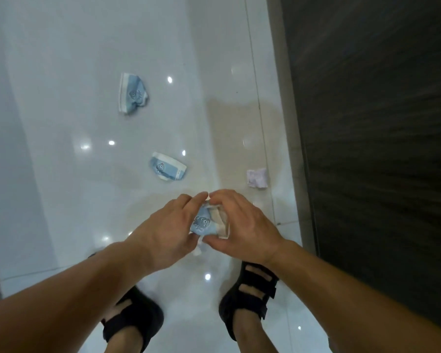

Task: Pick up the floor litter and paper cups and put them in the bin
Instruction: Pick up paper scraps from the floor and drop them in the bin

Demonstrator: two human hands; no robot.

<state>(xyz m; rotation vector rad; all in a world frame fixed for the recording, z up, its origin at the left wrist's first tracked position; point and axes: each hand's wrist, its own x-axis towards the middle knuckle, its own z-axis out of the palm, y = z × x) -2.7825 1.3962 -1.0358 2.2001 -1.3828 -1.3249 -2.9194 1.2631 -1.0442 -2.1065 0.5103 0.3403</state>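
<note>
Both bare forearms reach forward and down, converging at centre. Left hand [167, 225] and right hand [242, 222] face each other, fingertips touching at top, thumbs below, grip closed around a crushed paper cup [206, 222].

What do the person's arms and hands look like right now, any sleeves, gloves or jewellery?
Both arms are bare up to the frame edge: no sleeves show. The left hand and right hand wear no gloves, and no rings, watch or bands can be seen. The only clothing in view is a pair of black strapped sandals.
</note>
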